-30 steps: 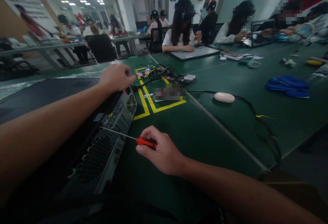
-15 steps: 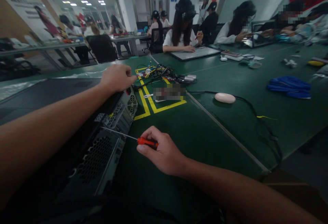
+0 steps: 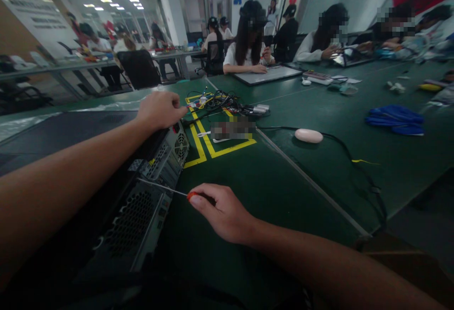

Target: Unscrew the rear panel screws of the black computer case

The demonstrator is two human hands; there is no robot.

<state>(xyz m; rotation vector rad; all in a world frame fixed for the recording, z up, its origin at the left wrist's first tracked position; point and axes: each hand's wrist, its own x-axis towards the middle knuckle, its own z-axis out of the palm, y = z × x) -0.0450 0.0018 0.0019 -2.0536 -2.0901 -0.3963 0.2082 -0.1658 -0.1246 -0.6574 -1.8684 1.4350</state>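
Note:
A black desktop computer case [image 3: 71, 140] lies on its side on the green table [image 3: 269, 192], its rear panel [image 3: 149, 206] facing me. My right hand [image 3: 222, 213] is closed around an orange-handled screwdriver [image 3: 170, 190], whose thin shaft reaches left to the rear panel. My left hand [image 3: 159, 109] rests curled on the far top corner of the case, fingers closed over its edge near the fan grille [image 3: 181, 145].
Yellow tape lines [image 3: 209, 144] mark the table beyond the case, with a tangle of cables [image 3: 227, 103] on them. A white mouse [image 3: 308, 135] with a black cord and blue gloves [image 3: 395, 118] lie to the right. Other people sit working at the far side.
My right hand has turned on the screwdriver, so the fingers now cover most of the orange handle. The view has shifted slightly. My left hand stays on the case.

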